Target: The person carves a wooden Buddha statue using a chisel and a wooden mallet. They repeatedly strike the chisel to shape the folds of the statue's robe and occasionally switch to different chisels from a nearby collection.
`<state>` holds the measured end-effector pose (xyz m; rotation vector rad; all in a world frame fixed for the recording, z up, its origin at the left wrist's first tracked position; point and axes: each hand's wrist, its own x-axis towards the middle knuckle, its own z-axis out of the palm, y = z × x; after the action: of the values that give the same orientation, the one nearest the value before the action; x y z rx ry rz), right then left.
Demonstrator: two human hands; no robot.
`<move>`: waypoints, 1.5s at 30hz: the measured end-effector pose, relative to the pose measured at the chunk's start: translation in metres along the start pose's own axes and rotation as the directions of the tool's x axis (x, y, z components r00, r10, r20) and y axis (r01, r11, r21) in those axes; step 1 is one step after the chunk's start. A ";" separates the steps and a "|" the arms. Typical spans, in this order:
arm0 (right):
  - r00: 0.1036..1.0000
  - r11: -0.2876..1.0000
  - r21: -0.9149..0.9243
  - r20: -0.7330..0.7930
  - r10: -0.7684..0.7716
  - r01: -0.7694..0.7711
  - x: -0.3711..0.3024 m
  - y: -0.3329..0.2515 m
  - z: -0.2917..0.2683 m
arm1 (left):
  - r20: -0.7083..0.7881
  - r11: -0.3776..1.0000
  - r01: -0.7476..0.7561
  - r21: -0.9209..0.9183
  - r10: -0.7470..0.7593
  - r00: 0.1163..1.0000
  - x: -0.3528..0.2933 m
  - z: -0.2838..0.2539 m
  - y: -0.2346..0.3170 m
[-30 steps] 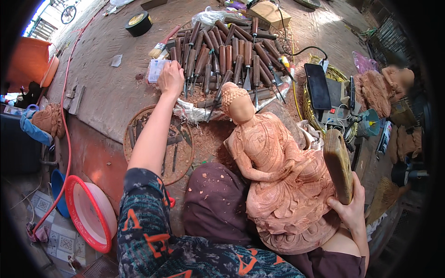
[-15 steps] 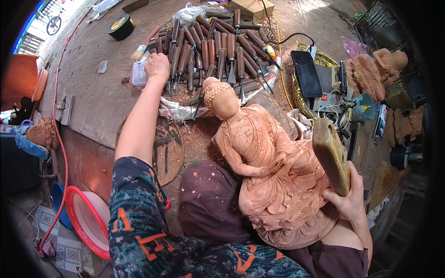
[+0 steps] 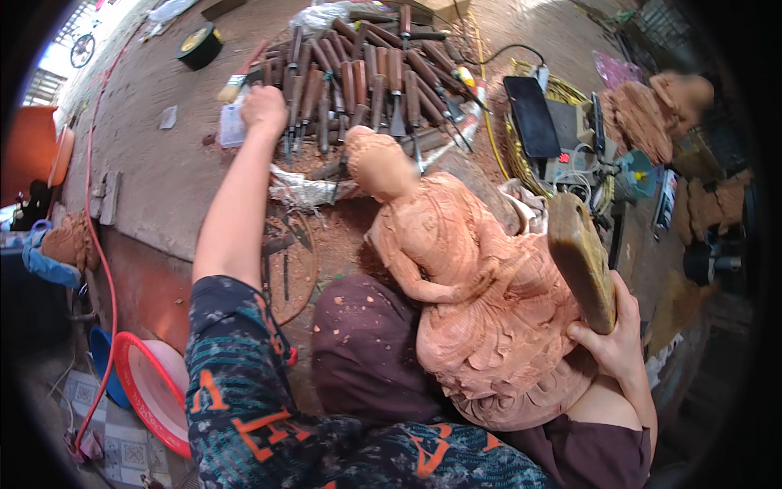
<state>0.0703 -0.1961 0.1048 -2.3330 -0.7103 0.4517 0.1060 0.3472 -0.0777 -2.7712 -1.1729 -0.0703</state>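
Wood block (image 3: 582,265) gripped in right hand (image 3: 617,334); left hand (image 3: 265,111) curled near chisels (image 3: 348,86), hold unclear.

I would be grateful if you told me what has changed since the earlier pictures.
The left hand has moved slightly forward beside the clear plastic box, nearer the brush; whether it grasps anything is hidden. The view itself has shifted too. The right hand still grips the wooden block, and the carved statue still leans left.
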 end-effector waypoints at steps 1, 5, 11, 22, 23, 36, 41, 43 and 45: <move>1.000 1.000 -0.024 0.014 -0.012 0.013 0.001 0.002 0.000 | 0.077 0.999 0.031 -0.010 -0.030 0.997 -0.001 -0.007 0.002; 0.997 0.998 0.052 0.068 -0.029 0.025 0.007 0.004 0.000 | 0.293 0.823 0.221 -0.524 -0.070 0.954 0.032 0.016 -0.052; 0.999 0.998 0.058 0.035 -0.004 0.002 0.003 0.008 0.000 | 0.324 0.304 0.306 -0.902 0.007 0.946 0.001 0.019 -0.044; 1.000 0.999 -0.032 -0.003 -0.004 0.004 -0.002 0.007 0.000 | -0.063 0.972 -0.049 -0.231 0.035 0.997 -0.002 0.006 -0.001; 1.000 0.999 -0.045 -0.005 -0.020 0.020 -0.002 0.007 0.000 | -0.029 0.970 -0.019 -0.244 0.012 0.999 -0.005 0.003 0.002; 0.999 0.997 -0.049 0.005 -0.054 0.055 0.002 0.005 -0.002 | 0.238 0.893 0.132 -0.430 -0.029 0.971 0.017 0.008 -0.002; 0.999 0.999 0.019 0.002 -0.041 0.041 0.003 0.005 0.001 | 0.253 0.940 0.115 -0.322 -0.032 0.967 0.034 0.031 -0.015; 0.999 0.998 0.044 -0.008 -0.051 0.051 0.003 0.008 0.003 | 0.326 0.925 0.175 -0.338 -0.060 0.943 0.041 0.029 -0.022; 1.000 0.999 0.052 0.027 -0.010 0.009 0.001 0.008 0.000 | 0.127 0.857 0.176 -0.484 -0.130 0.983 0.008 -0.001 -0.005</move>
<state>0.0739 -0.2009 0.0995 -2.2782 -0.7140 0.4929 0.1084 0.3560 -0.0750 -3.1279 -1.5957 -0.3078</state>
